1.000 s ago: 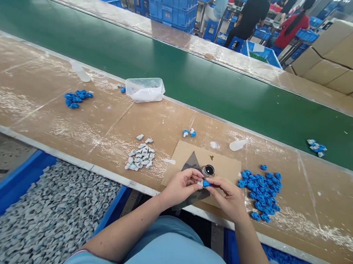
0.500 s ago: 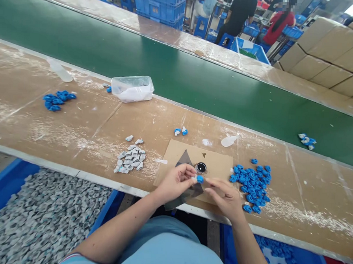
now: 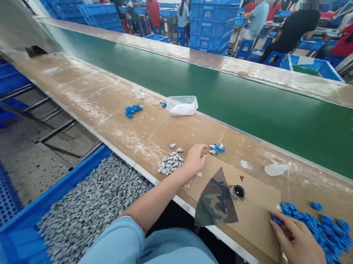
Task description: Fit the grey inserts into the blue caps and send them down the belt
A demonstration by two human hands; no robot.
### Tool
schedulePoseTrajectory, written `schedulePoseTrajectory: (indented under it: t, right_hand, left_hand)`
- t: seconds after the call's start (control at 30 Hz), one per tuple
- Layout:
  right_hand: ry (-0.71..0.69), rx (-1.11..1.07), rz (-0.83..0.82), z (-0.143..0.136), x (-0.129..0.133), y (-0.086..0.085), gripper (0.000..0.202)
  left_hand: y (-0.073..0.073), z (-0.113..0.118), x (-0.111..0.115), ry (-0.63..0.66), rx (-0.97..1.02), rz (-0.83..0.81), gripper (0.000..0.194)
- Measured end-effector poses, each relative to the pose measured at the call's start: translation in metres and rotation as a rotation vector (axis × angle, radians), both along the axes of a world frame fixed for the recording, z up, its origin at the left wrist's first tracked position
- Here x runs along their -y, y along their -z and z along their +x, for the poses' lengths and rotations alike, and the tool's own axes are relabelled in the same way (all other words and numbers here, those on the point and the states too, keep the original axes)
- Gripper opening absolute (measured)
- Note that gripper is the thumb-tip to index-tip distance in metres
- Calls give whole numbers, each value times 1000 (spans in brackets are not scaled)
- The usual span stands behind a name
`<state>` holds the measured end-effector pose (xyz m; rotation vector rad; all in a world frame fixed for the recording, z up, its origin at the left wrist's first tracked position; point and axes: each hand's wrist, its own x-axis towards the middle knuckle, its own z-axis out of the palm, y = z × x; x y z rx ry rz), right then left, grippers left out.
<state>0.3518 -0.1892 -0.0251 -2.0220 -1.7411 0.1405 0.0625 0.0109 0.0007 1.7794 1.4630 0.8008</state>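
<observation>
My left hand is stretched over the table, its fingers loosely bent and seemingly holding nothing. Just beyond its fingertips lies a little group of joined blue-and-grey pieces. Below that hand is a pile of small grey pieces. At the right, my right hand pinches a small blue piece between thumb and fingers, at the edge of a pile of blue pieces. Between the hands, a cardboard sheet bears a small round pot of dark liquid and a camouflage-patterned cloth.
A green conveyor belt runs behind the table. On the table stand a clear plastic tub, a white bottle and more blue pieces. A blue crate of grey pieces is below left. Other people sit beyond the belt.
My view has swung left. My left hand has moved away leftward from the pot and set a blue-and-grey piece with the others. My right hand has gone to the blue pile and taken a piece.
</observation>
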Motion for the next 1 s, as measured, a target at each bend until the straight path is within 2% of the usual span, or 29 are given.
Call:
schedulePoseTrajectory:
  t: [0.1,0.2,0.3,0.4,0.5,0.57,0.67,0.73,0.8,0.9,1.0]
  right_hand:
    - [28,38,14,-3,-1,-7,52]
    - [63,63,96,-10,-5,-12,53]
    - [48,31,120,-16,-12,-9,51]
    - [37,-30,87,-20,-15,-6,45]
    - [102,-179,80,-28,-14,-9,38]
    - [138,-362,79,-36,-13,-13,35]
    - [112,-556,55,-51,-15,-17,34]
    - [81,-521,30,-57,-18,-19,34]
    - [52,-363,24,-60,-19,-21,33]
    - [-35,-125,5,-57,-22,-23,31]
    - [-97,-78,6,-52,-26,-20,28]
  left_hand:
    - [-2,-36,6,-88,-209,120,24]
    - [1,-63,-1,-151,-367,104,17]
    - [4,-72,-13,-122,-397,72,13]
    - [2,-71,-17,-116,-378,78,13]
    - [-6,-66,-6,-128,-241,105,13]
    - [-10,-59,8,-87,-35,82,12]
    - [-10,-43,35,75,325,-128,13]
    - [-6,-28,54,157,503,-328,18]
    - [-2,-13,70,188,606,-488,23]
    - [4,2,82,186,684,-605,28]
    - [5,6,85,185,721,-658,32]
